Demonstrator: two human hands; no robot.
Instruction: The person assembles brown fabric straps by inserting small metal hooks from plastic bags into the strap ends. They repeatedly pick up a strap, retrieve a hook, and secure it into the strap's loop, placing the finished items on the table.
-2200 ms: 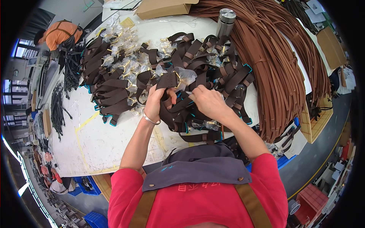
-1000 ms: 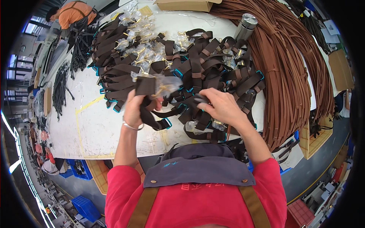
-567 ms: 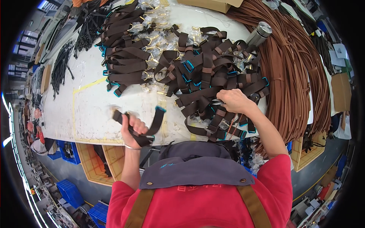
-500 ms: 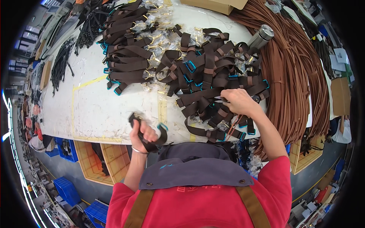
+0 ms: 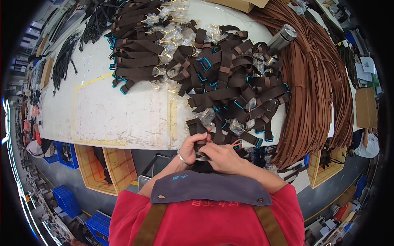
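While both hands meet at the near edge of the desk point(image 5: 123, 119), the left hand point(image 5: 191, 147) and right hand point(image 5: 221, 158) each pinch one dark brown strap point(image 5: 197, 129) between closed fingers (its lower end is hidden). A neat stack of straps point(image 5: 131, 65) lies far left; the larger tangled pile point(image 5: 234, 86) appears unsorted, so most work likely remains.
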